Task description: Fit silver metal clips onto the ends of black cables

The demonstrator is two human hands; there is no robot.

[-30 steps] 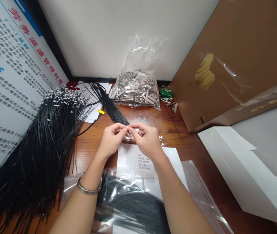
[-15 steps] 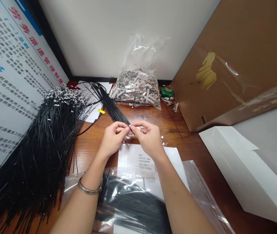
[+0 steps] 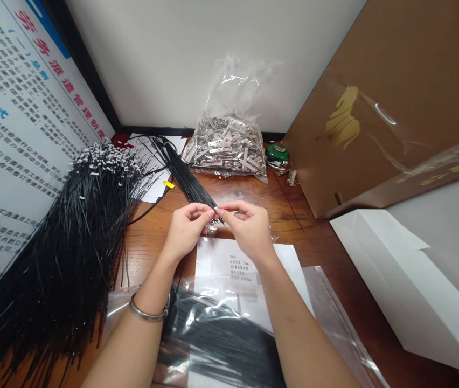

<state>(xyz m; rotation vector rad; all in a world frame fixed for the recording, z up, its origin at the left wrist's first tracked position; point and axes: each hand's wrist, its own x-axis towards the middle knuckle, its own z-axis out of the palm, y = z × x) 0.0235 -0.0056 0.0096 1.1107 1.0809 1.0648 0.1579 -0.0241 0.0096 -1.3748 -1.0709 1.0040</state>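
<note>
Grip: your left hand (image 3: 186, 230) and right hand (image 3: 250, 229) meet nearly tip to tip, thumb and forefinger of each pinched together on a small pale piece (image 3: 215, 209); you cannot tell how much of it sits in each pinch.
Pale piece: between your fingertips, over the near end of the strand bundle (image 3: 191, 182).
Strand bundle: black, lying slantwise on the wooden table (image 3: 140, 258), a yellow tie (image 3: 166, 144) round its far part; whether your fingers touch it is hidden.
Strand heap: a larger black pile (image 3: 80, 231) with white ends, on your left beside the printed board (image 3: 23, 124).
Clear bag: filled with silvery strips (image 3: 229, 148), beyond your hands, a green object (image 3: 277, 152) just right of it.
Printed sheet: white (image 3: 288, 258), nearer you, overlapped by a plastic bag (image 3: 328, 296) holding more black strands.
Boxes: brown (image 3: 378, 156) and white (image 3: 407, 291), on your right.
</note>
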